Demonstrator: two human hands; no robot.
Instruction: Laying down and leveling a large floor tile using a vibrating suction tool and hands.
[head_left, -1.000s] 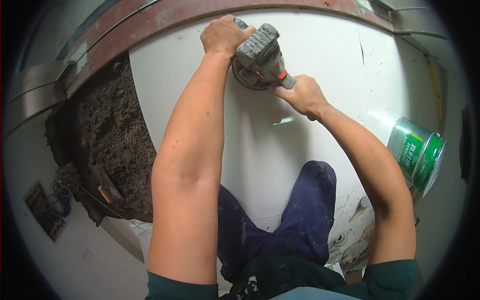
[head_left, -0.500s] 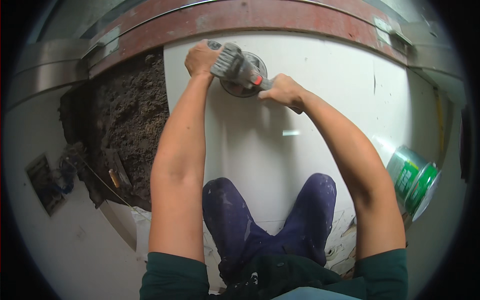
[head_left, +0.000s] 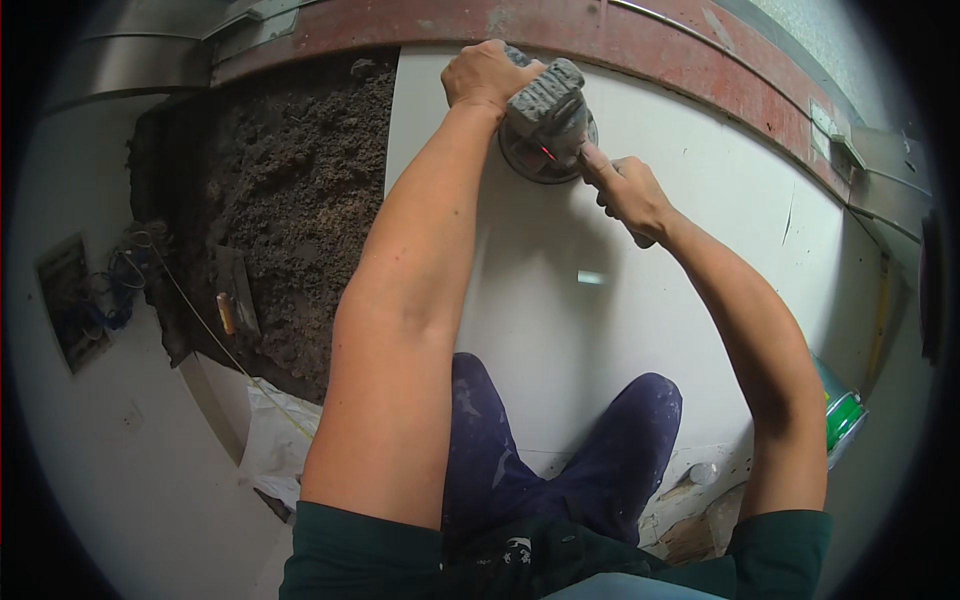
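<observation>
A grey handheld tile vibrator point(head_left: 553, 122) with a round, dark-rimmed base stands on the far part of a large white tile point(head_left: 700, 300). My left hand point(head_left: 483, 76) is closed round its far-left end, beside the ribbed grey block on top. On the near right, my right hand point(head_left: 632, 196) has its fingers curled round the handle, the thumb against the tool's body. Both arms reach forward, the left one straighter. A small red mark shows on the tool's body. Much of each grip is hidden by my fingers and the tool.
Left of the tile lies dark, crumbly mortar point(head_left: 290, 180), with a trowel point(head_left: 228, 312) on it. A red beam point(head_left: 700, 70) crosses the far edge. A green tin point(head_left: 845, 418) stands right, partly behind my forearm. Blue wires point(head_left: 115, 285) hang by a wall box; a white bag point(head_left: 275, 435) lies lower left.
The view has shifted, so the tile and mortar appear further right. The tool has turned, its ribbed block now nearer my right hand. Both hands still hold it.
</observation>
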